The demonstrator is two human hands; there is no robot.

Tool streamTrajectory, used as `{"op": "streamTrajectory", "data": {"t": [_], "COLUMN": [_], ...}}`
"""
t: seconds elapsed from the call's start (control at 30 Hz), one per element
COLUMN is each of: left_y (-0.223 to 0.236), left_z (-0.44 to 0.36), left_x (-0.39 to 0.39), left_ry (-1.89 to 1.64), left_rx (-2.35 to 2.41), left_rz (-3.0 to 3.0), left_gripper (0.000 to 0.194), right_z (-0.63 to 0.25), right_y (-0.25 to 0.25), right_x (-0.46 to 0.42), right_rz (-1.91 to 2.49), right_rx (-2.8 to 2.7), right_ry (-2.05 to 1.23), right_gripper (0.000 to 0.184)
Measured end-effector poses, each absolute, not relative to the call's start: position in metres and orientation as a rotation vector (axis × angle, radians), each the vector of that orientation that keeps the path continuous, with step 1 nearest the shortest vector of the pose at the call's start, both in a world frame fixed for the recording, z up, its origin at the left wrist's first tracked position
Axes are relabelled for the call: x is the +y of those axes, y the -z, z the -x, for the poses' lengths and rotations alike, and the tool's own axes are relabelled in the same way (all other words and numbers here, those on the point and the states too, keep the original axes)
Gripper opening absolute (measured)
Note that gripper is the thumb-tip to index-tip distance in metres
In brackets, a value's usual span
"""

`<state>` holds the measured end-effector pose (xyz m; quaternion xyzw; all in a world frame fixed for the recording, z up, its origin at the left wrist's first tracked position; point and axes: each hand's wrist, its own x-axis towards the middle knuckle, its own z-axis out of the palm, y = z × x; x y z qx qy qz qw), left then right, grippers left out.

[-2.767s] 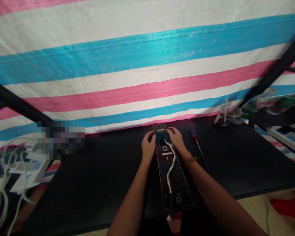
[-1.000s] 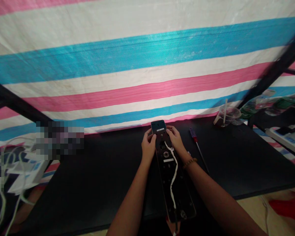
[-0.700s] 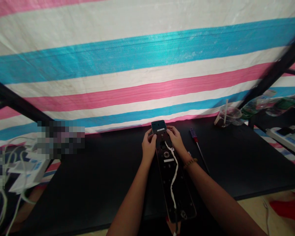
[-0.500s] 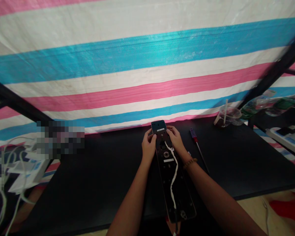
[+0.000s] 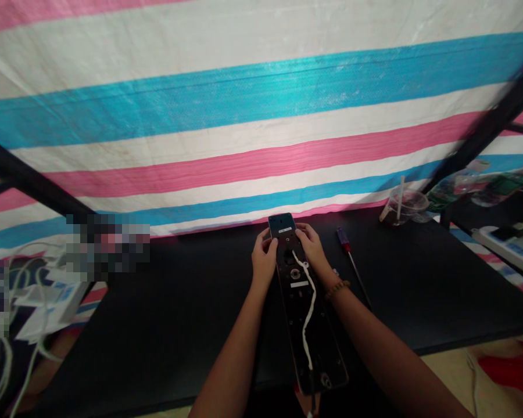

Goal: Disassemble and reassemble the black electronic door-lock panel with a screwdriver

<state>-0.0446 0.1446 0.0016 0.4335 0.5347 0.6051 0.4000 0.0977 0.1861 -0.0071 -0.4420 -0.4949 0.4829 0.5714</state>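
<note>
Both my hands grip a long black door lock panel [image 5: 293,313], its back side facing up. My left hand [image 5: 264,255] closes on the left edge near the far end, thumb on top. On the opposite edge my right hand [image 5: 311,247] holds it the same way. A white-sleeved cable [image 5: 308,316] runs down the panel and hangs past its near end. A white label [image 5: 298,285] and a round metal fitting [image 5: 295,273] show on the back. My fingertips beneath the panel are hidden.
A screwdriver [image 5: 343,239] with a purple and red handle lies right of my right hand on the black table [image 5: 178,325]. A plastic cup with a straw [image 5: 403,206] stands at the back right. White cables [image 5: 43,307] hang at the left, and a striped sheet [image 5: 244,168] closes off the back.
Since the earliest frame, the panel's far end has tipped up and its near end has come closer to me. Over the last second, my hands and the panel stay still.
</note>
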Motion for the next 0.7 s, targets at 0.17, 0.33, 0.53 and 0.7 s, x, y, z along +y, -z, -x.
{"op": "streamTrajectory", "data": {"t": [0.17,0.33,0.53,0.7], "left_y": [-0.0019,-0.0008,-0.0008,-0.0018], "left_z": [0.0448,0.0448,0.0449,0.0452], "left_x": [0.1445,0.1448,0.1445,0.1448], "left_ry": [-1.525,-1.531,-1.527,-1.533], "left_rx": [1.368,1.369,1.366,1.366], "left_rz": [-1.103,-1.101,-1.101,-1.118], "left_gripper": [0.043,0.042,0.042,0.042], "right_z": [-0.0981,-0.0978,-0.0977,-0.0978], "right_y": [0.0079,0.0076,0.0057,0.0073], "right_x": [0.1864,0.1861,0.1852,0.1857], "right_rz": [1.039,1.040,1.041,1.043], "right_rx": [-1.168,-1.164,-1.167,-1.170], "right_ry": [-1.126,-1.135,-1.122,-1.131], "right_gripper": [0.026,0.028,0.027,0.027]}}
